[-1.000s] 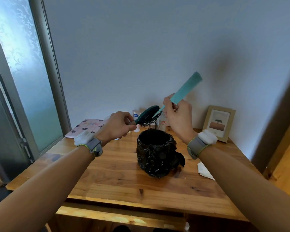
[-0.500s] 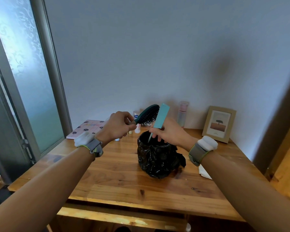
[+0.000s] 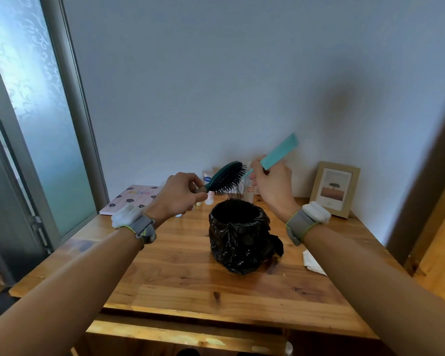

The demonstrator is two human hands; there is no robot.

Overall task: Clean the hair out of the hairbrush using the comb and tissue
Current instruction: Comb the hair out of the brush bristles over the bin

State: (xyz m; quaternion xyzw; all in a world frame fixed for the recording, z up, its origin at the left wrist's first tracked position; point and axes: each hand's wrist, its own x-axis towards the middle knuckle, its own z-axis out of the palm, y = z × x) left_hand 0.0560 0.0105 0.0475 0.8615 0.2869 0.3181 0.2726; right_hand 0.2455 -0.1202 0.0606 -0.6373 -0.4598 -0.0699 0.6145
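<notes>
My left hand (image 3: 180, 192) grips the handle of a dark green hairbrush (image 3: 226, 177), held above a small bin lined with a black bag (image 3: 239, 238). The bristles face right and down, and strands of hair hang from them toward the bin. My right hand (image 3: 271, 187) holds a teal comb (image 3: 280, 151) that slants up to the right, its thin tail end pointing at the bristles. A white tissue (image 3: 312, 262) lies on the wooden table (image 3: 165, 273) to the right of the bin, partly hidden behind my right forearm.
A framed picture (image 3: 335, 188) leans on the wall at the back right. Small bottles and a tube (image 3: 207, 177) stand behind the brush. A pink patterned book (image 3: 134, 197) lies at the back left beside a frosted glass door (image 3: 36, 119).
My right hand rose from the bin's mouth back up beside the brush, and the comb swung from upright to slanting up right. The brush stayed nearly in place.
</notes>
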